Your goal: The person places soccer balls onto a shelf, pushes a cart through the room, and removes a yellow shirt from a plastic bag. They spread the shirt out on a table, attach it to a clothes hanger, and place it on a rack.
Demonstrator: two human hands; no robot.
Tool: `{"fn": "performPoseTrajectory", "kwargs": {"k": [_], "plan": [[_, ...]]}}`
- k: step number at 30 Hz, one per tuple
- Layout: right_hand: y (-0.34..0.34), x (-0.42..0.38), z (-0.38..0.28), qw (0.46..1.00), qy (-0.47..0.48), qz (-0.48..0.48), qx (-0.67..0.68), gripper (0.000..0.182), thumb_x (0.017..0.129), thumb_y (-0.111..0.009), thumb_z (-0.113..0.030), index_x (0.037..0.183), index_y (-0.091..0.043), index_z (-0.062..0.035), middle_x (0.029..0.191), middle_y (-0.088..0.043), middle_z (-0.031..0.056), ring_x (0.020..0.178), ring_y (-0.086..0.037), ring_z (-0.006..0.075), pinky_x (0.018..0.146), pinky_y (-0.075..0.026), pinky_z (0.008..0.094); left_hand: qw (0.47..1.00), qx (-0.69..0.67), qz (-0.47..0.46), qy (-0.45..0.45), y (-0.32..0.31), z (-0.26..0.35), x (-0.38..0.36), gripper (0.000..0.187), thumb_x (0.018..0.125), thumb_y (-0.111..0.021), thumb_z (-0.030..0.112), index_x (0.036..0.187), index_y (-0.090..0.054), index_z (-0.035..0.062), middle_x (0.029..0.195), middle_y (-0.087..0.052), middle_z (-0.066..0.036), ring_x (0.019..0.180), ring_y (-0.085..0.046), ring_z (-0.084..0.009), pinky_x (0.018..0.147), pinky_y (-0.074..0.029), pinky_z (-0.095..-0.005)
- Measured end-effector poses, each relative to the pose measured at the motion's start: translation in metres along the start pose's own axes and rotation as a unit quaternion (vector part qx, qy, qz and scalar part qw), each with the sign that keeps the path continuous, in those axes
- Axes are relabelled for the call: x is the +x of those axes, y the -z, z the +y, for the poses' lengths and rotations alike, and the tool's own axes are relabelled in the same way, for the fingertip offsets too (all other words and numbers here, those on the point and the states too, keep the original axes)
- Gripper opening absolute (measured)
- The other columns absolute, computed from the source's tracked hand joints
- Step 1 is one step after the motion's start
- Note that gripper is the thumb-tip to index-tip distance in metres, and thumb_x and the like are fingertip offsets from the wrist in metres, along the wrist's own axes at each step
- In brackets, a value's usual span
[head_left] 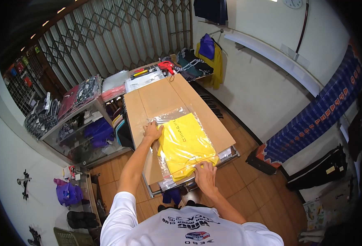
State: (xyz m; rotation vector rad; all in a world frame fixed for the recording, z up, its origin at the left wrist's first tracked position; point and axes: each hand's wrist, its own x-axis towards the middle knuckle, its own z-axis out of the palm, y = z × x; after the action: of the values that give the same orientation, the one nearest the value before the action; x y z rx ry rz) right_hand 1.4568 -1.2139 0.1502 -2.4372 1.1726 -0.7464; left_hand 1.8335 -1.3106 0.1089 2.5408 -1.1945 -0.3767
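Observation:
A folded yellow garment with dark lettering lies inside a clear plastic bag on the wooden tabletop. At the bag's left side, toward its upper corner, my left hand has its fingers bent onto the plastic beside the garment. My right hand grips the near right edge of the bag, with its fingers curled over the plastic and the yellow cloth under it. The bag's far end lies flat past the garment.
A red tagging gun and a yellow-and-black tool lie at the table's far end. Left stands a glass case with bagged clothes on top. A blue printed column leans at right; a folding gate closes the back.

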Motion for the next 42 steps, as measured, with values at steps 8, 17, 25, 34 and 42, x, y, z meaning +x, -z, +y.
{"fn": "performPoseTrajectory", "kwargs": {"k": [8,17,25,34,42], "plan": [[0.000,-0.020,-0.007,0.999,0.019,0.039,-0.010,0.031,0.081,-0.063,-0.017,0.111,-0.068,-0.0076,0.126,-0.056,0.0184,0.121,-0.046,0.0331,0.101,-0.027,0.0556,0.970,-0.151,0.189,0.036,-0.006,-0.008,0.001,0.053,0.086,-0.066,0.015,0.136,-0.050,0.0093,0.135,-0.050,-0.020,0.118,-0.053,-0.0437,0.098,-0.046,-0.0479],[-0.026,-0.003,-0.005,1.000,-0.005,0.019,-0.021,0.047,0.088,-0.063,-0.030,0.130,-0.059,-0.0088,0.142,-0.045,0.0246,0.138,-0.032,0.0412,0.107,-0.015,0.0673,0.967,-0.165,0.113,0.160,0.009,-0.013,0.020,0.026,0.086,-0.065,0.023,0.100,-0.073,0.0037,0.109,-0.068,-0.024,0.106,-0.066,-0.0363,0.089,-0.052,-0.0436],[-0.034,0.013,-0.010,0.998,-0.019,-0.048,-0.041,0.066,0.089,-0.060,-0.049,0.142,-0.050,-0.0113,0.152,-0.026,0.0333,0.141,-0.015,0.0555,0.106,-0.002,0.0752,0.935,-0.322,0.111,0.100,0.008,-0.020,0.046,0.027,0.088,-0.067,0.026,0.100,-0.072,0.0020,0.098,-0.072,-0.017,0.088,-0.070,-0.0242,0.079,-0.055,-0.0353],[-0.048,0.031,-0.016,0.996,-0.046,-0.061,-0.047,0.076,0.086,-0.059,-0.056,0.148,-0.041,-0.0155,0.152,-0.014,0.0401,0.136,-0.003,0.0673,0.102,0.004,0.0783,0.876,-0.464,0.124,-0.048,0.102,0.027,0.078,0.036,0.092,-0.067,0.026,0.114,-0.068,-0.0016,0.099,-0.072,-0.009,0.083,-0.069,-0.0150,0.072,-0.054,-0.0274],[-0.045,0.031,-0.021,0.995,-0.056,-0.055,-0.066,0.074,0.084,-0.060,-0.054,0.147,-0.043,-0.0171,0.151,-0.018,0.0400,0.136,-0.004,0.0663,0.102,0.002,0.0783,0.767,-0.591,0.192,-0.161,0.247,0.071,0.033,0.026,0.098,-0.060,0.023,0.108,-0.068,-0.0002,0.099,-0.071,-0.007,0.085,-0.067,-0.0140,0.074,-0.056,-0.0275]]}}
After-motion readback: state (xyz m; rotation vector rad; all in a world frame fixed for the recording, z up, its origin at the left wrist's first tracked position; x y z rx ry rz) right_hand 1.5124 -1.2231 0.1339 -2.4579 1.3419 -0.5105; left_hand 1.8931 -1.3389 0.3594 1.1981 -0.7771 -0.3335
